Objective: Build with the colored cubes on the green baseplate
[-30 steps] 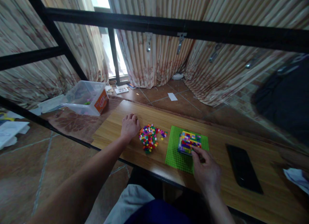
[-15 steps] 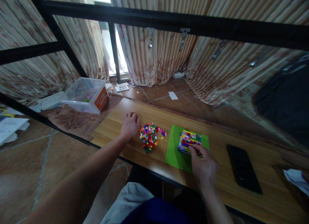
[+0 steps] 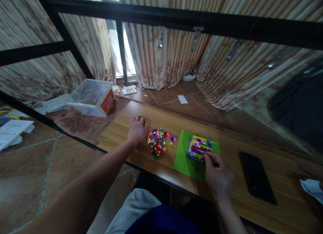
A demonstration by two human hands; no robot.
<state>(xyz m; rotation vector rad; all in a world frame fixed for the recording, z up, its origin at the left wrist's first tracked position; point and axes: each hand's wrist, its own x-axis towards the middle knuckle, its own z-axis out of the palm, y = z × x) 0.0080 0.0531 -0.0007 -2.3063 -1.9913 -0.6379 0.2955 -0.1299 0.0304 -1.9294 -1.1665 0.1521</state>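
Observation:
My left hand [image 3: 138, 129] lies palm down on the wooden table, fingers loosely spread, just left of a loose heap of small coloured building bricks [image 3: 156, 143]. To the right, a green studded baseplate [image 3: 180, 163] carries a low rectangular block built of many-coloured bricks [image 3: 199, 146]. My right hand [image 3: 219, 171] is at the near right corner of that block, thumb and forefinger pinched together against it. Whatever is between those fingertips is too small and covered to make out.
A dark phone-like slab [image 3: 257, 177] lies on the table [image 3: 227, 140] to the right, with white paper [image 3: 311, 188] beyond it. A clear plastic bin [image 3: 88, 108] stands on the floor at left. Black metal bars [image 3: 161, 13] cross in front of striped curtains.
My right hand has slid slightly right along the near edge of the brick block, toward its corner. The left hand stays in place. The whole view has shifted a little.

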